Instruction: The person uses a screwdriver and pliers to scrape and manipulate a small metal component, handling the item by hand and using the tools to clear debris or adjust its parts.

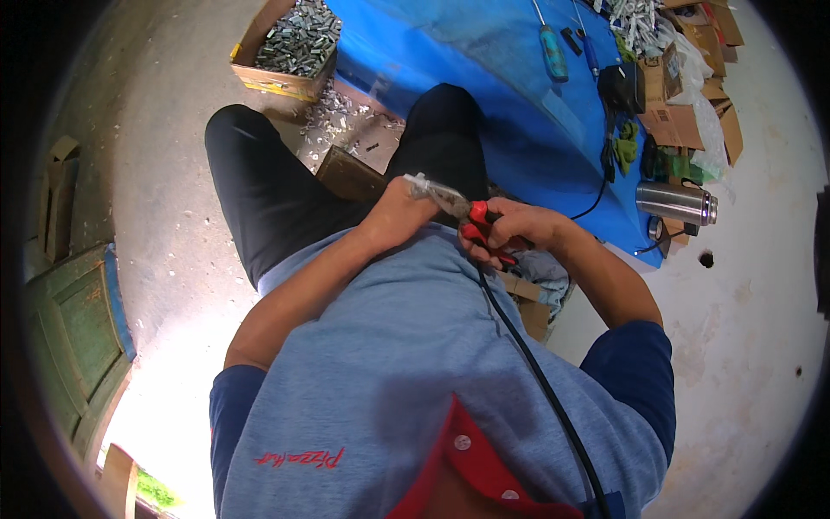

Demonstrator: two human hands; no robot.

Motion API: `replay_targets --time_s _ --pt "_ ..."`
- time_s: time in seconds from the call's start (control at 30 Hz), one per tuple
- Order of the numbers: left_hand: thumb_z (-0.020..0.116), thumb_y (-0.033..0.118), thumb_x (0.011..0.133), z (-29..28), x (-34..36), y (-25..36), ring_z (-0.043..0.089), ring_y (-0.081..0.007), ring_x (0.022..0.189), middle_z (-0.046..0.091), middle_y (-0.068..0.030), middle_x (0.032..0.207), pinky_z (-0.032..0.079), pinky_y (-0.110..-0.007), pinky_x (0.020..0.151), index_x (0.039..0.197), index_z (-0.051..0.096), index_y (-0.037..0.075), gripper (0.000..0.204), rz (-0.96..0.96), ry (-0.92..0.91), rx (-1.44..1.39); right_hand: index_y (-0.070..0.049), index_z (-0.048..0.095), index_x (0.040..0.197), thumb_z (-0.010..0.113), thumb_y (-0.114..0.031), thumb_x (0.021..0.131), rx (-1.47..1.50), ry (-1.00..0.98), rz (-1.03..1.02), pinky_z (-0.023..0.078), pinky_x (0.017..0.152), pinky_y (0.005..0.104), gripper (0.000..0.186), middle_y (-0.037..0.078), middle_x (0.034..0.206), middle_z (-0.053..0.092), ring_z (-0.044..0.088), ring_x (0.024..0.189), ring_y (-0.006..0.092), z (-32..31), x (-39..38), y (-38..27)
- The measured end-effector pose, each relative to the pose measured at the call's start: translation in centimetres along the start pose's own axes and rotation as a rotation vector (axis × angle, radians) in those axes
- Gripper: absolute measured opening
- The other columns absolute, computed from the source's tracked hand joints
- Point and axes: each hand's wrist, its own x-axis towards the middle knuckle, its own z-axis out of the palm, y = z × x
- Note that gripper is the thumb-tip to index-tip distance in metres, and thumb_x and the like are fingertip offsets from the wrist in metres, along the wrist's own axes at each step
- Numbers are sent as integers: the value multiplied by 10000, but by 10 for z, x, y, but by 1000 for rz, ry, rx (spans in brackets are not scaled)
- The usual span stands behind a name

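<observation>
In front of my waist, my right hand [517, 227] is wrapped round the red and black handles of a pair of pliers [454, 203]. The metal jaws point left, up against my left hand [399, 212]. That hand is closed, its fingers curled round a small pale piece [418, 182] at the jaws. The piece looks whitish or metallic; its kind is too small to make out, and my fingers hide part of it. Whether the jaws bite on it I cannot tell.
An open cardboard box [294, 82] full of small metal pieces stands beyond my knees. Scraps [333, 121] litter the floor beside it. On the blue-covered table [415, 52] lie a teal-handled screwdriver [553, 54] and a blue-handled tool [590, 56]. A steel flask [676, 202] and cardboard boxes are at right. A black cable [536, 372] crosses my shirt.
</observation>
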Motion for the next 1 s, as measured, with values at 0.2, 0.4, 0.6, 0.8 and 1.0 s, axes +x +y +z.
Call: replay_targets --time_s 0.2,0.4,0.6,0.8,1.0 --pt "581 188 935 -3 -2 10 439 -22 588 512 64 639 352 -253 505 756 633 53 230 -155 164 -11 -51 543 1183 556 -152 782 -664 298 -77 492 718 332 414 103 987 628 618 896 212 -4 -6 -2" --pt "580 210 945 -6 0 6 444 -40 597 509 62 651 366 -258 526 773 629 58 235 -198 188 35 25 457 1272 611 -109 769 -1589 846 -264 401 954 457 542 220 1066 555 544 1027 364 21 -7 -8" --pt "578 188 936 -6 2 0 462 -44 650 545 50 714 397 -251 578 848 638 46 178 -273 192 58 81 436 1277 702 -79 699 -1820 999 -360 347 1039 511 657 218 1144 537 520 1090 366 23 6 -18" --pt "564 143 912 -5 7 -10 463 -47 654 553 43 723 401 -248 581 918 659 32 146 -299 188 49 65 476 1185 607 -124 815 -1910 1009 -497 362 981 584 435 207 1013 566 546 976 355 20 18 -15" --pt "573 153 900 -3 5 -10 463 -50 646 559 39 720 401 -253 578 924 663 37 148 -236 183 1 37 509 1077 578 -109 826 -1971 1001 -546 399 926 550 299 189 953 557 541 917 341 20 21 -20"
